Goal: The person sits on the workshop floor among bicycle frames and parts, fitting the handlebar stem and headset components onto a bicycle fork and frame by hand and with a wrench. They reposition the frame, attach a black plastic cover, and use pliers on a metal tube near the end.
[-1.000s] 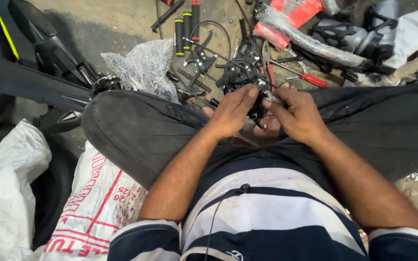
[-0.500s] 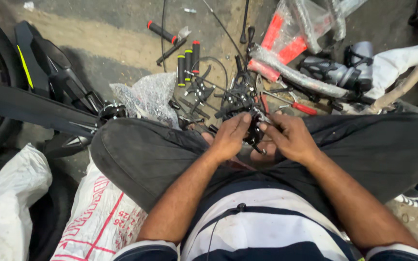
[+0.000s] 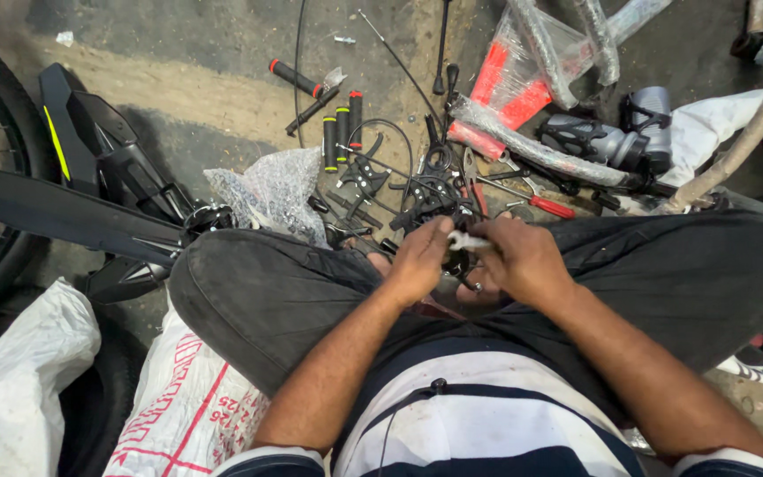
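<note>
Over the crossed legs in dark trousers, at centre frame, both forearms reached forward from 6 o'clock and met just above the lap. Black mudguard lay at 9 o'clock, white printed sack at 7, wrapped bike frame tubes at 1. Left hand was curled, knuckles up, fingers closed round the near end of a small white-and-black part, thumb tucked under. Right hand mirrored it, wrist bent inward, fingers pinched shut on the same part's other end. Part sat between the two hands, touching both; exact shape too hidden to tell. Bubble wrap at 10–11 o'clock, black grips with red ends at 11–12, red-handled screwdriver at 1, just beyond the right hand.
</note>
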`<state>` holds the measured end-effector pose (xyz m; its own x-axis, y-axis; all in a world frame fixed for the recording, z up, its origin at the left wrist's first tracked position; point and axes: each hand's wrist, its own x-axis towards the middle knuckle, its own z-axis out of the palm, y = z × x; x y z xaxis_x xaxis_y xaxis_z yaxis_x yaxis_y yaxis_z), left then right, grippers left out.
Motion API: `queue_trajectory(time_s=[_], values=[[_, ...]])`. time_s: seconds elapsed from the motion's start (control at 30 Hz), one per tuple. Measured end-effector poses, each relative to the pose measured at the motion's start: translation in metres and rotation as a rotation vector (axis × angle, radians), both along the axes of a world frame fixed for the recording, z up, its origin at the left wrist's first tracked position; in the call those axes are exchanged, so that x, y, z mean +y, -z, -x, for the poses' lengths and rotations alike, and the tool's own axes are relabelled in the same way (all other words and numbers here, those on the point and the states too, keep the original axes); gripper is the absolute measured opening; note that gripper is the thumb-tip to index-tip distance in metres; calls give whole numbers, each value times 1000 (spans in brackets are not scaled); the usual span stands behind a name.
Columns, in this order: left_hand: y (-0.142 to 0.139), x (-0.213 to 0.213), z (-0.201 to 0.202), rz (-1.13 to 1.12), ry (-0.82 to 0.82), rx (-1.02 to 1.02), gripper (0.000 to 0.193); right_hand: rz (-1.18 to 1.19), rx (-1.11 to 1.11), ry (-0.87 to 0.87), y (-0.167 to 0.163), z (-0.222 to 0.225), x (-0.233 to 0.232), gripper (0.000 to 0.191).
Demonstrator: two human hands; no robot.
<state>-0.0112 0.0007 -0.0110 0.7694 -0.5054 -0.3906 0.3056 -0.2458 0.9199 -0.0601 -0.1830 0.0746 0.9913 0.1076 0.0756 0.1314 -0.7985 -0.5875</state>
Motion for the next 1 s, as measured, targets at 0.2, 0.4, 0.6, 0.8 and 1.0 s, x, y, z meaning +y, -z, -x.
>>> queue_trajectory(time_s=[0.2, 0.4, 0.6, 0.8, 1.0], values=[[-3, -1, -3, 260, -128, 173, 53, -73, 47, 94, 5, 9, 12, 34], [-10, 10, -6, 248, 14, 6, 42, -150, -22, 170, 28, 22, 20, 20], [-12, 7, -3, 142, 4, -462, 35, -177, 107, 192, 37, 31, 16, 19], [-16, 3, 0, 57, 24, -441, 33, -261, 106, 201, 38, 33, 18, 22], [-25, 11, -11, 102, -8, -825, 36, -516, 530, 301, 39, 33, 15, 24]])
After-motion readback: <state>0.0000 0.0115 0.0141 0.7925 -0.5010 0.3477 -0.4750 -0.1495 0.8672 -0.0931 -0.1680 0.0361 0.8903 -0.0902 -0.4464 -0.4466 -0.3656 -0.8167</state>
